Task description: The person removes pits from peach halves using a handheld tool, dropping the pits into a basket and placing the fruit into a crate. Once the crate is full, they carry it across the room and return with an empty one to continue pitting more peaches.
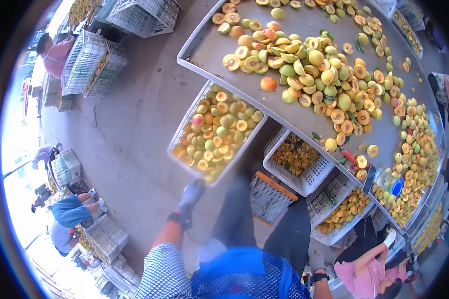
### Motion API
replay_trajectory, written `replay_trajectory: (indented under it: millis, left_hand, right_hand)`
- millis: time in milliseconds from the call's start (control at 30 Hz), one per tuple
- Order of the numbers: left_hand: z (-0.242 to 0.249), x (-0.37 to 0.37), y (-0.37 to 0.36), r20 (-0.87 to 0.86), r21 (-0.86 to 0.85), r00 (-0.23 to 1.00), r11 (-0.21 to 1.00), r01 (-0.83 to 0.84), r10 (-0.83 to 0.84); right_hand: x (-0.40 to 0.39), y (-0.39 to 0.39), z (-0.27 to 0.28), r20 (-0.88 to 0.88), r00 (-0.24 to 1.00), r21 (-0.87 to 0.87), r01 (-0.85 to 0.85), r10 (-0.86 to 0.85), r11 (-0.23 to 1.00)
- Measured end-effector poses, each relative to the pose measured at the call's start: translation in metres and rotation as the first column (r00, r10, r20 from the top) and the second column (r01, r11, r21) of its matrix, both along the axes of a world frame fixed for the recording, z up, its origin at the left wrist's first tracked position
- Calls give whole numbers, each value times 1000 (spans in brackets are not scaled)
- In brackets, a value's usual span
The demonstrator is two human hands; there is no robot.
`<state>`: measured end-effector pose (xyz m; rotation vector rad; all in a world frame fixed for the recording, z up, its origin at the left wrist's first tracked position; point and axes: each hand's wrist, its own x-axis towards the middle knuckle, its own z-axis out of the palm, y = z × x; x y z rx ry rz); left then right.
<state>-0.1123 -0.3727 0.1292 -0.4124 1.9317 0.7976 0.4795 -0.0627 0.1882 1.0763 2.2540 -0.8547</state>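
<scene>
My left hand (191, 194), in a grey glove, reaches forward and down to the near corner of a white crate (173, 142) full of halved apricots (219, 127). Its fingers are closed on the rim there, somewhat smeared by motion. The crate stands on the floor beside a metal sorting table (219, 60). My right hand (316, 261), also gloved and with a dark band at the wrist, hangs low beside my right leg. It is small in view, and how its fingers are bent cannot be made out.
Piled apricot halves (309, 65) cover parts of the table, with a blue-capped bottle (388, 183) among them. Below its edge stand a crate of darker pieces (297, 154), a stool (270, 199) and another apricot crate (344, 212). A co-worker in pink (364, 271) sits at right.
</scene>
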Motion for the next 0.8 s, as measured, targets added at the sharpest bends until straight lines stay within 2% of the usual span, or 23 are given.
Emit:
replay_trajectory:
  millis: [67, 133, 200, 267, 333, 367, 433, 467, 500, 533, 567, 633, 667, 700, 733, 767, 800]
  left_hand:
    - [5, 4, -30, -5, 2, 998, 998, -55, 55]
    - [17, 21, -60, 9, -40, 984, 984, -176, 177]
    - [30, 42, -86, 24, -41, 981, 980, -193, 194]
    - [33, 64, -116, 28, -33, 980, 980, -196, 197]
    - [29, 94, -149, 56, -74, 989, 989, -129, 133]
    - [37, 109, -154, 44, -56, 980, 980, -193, 196]
    - [50, 145, -181, 24, -33, 965, 965, -259, 260]
    - [54, 166, -200, 9, -32, 963, 962, -270, 271]
    - [62, 190, -213, -9, -24, 962, 962, -273, 273]
    - [77, 210, -229, -8, -90, 963, 959, -269, 270]
    - [92, 225, -245, -8, -158, 964, 951, -264, 266]
    - [99, 254, -280, 36, -193, 981, 965, -178, 188]
    - [98, 262, -291, 59, -207, 979, 962, -181, 197]
    - [88, 265, -304, 73, -276, 990, 956, -96, 120]
    - [104, 257, -282, 57, -302, 984, 943, -142, 166]
    - [98, 250, -277, 53, -265, 989, 957, -119, 138]
    - [93, 243, -280, 57, -235, 993, 968, -91, 107]
  right_hand:
    - [-57, -7, 26, 62, 998, 7, -21, 21, 1000]
    - [-102, -1, 37, 139, 988, 101, 50, -64, 994]
    - [-105, 10, 12, -200, 979, 39, -35, 42, 999]
    - [-146, 23, 18, -183, 945, -184, 236, -269, 954]
    - [-183, 19, 23, -290, 943, -98, 137, -160, 986]
    - [-202, 13, 26, -305, 938, -85, 144, -163, 986]
    - [-220, -3, 34, -423, 881, -216, 128, -211, 968]
    - [-214, -9, 27, -443, 872, -207, 127, -209, 970]
    - [-207, -16, 15, -337, 882, -281, 240, -329, 929]
    - [-198, -27, 2, -215, 870, -349, 356, -444, 867]
    - [-181, -33, -8, -250, 886, -330, 302, -391, 894]
    - [-146, -50, -2, -521, 837, -250, 40, -169, 967]
    - [-110, -60, -21, -508, 846, -229, 46, -160, 972]
    - [-29, -72, -95, -451, 861, -163, 178, -234, 970]
    - [-21, -76, -61, -322, 944, -15, 73, -74, 997]
    - [11, -82, -65, -57, 986, -165, 148, -160, 975]
    - [25, -95, -51, 25, 998, 58, -66, 64, 996]
